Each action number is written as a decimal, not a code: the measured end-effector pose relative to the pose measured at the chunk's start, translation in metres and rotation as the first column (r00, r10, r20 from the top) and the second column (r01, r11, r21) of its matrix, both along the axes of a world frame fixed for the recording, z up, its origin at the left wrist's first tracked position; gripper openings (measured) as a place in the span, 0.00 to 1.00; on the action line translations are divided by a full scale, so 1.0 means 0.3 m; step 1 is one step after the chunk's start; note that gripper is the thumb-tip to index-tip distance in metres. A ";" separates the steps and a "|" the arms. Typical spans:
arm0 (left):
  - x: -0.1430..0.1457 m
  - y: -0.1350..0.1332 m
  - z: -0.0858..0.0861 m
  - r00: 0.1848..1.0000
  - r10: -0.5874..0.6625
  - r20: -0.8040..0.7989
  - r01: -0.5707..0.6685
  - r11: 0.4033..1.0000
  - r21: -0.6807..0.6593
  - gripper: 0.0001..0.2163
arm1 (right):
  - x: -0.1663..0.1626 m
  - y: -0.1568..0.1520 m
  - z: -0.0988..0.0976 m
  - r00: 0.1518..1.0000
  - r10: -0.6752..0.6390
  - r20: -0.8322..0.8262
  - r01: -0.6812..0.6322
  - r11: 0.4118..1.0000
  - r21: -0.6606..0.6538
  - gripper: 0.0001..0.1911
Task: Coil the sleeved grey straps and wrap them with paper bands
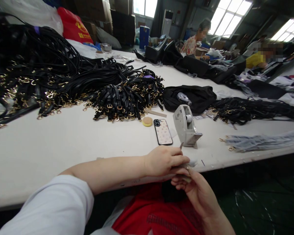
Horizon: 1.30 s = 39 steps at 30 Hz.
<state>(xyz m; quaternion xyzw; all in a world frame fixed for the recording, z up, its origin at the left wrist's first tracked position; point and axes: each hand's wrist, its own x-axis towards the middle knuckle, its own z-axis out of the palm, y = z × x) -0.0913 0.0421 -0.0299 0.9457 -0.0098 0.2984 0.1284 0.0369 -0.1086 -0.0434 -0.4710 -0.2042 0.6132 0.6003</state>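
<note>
Both hands meet at the table's front edge, above my lap. My left hand point(165, 160) reaches across from the left, its fingers closed on a thin grey-brown strip point(181, 145) whose end pokes up past the knuckles. From below, my right hand point(198, 189) pinches the same small bundle at its thumb and fingertips. Fingers cover most of the piece, so its full shape is hidden. Just beyond the hands stand a white tape dispenser point(185, 127) and a phone in a patterned case point(163, 132). A round yellow-rimmed item point(147, 121) lies beside the phone.
Black straps with gold buckles point(120, 101) are heaped at the left and centre of the white table point(51, 143). A black bag point(189, 96) and more straps point(257, 109) lie to the right. Plastic-wrapped straps point(264, 141) rest near the right edge. Two people sit farther back.
</note>
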 end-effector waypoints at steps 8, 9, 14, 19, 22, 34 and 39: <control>0.011 0.011 -0.022 0.997 0.066 -0.045 -0.070 0.993 -0.099 0.17 | 0.012 -0.011 0.021 0.998 0.051 -0.035 -0.048 0.996 0.079 0.19; 0.011 0.011 -0.021 0.996 0.072 -0.050 -0.078 0.986 -0.144 0.17 | 0.014 -0.013 0.025 0.996 0.060 -0.065 -0.054 0.994 0.091 0.19; 0.011 0.010 -0.007 0.996 0.074 -0.045 -0.085 0.948 -0.306 0.26 | 0.020 -0.022 0.026 0.993 0.066 -0.097 -0.056 0.993 0.103 0.15; 0.014 0.007 -0.012 0.998 0.069 0.011 -0.061 0.940 -0.335 0.27 | 0.012 -0.016 0.013 0.997 0.067 -0.024 -0.065 0.994 0.090 0.16; 0.015 0.008 -0.018 0.998 0.061 0.013 -0.054 0.942 -0.330 0.26 | 0.010 -0.011 0.012 0.998 0.061 -0.002 -0.061 0.994 0.085 0.16; 0.015 0.011 -0.005 0.996 0.067 -0.052 -0.079 0.951 -0.300 0.24 | 0.016 -0.005 0.007 0.998 0.058 -0.016 -0.057 0.995 0.077 0.17; 0.017 0.013 -0.012 0.998 0.057 -0.026 -0.062 0.953 -0.298 0.25 | 0.011 -0.003 0.009 0.999 0.030 -0.035 -0.028 0.998 0.062 0.16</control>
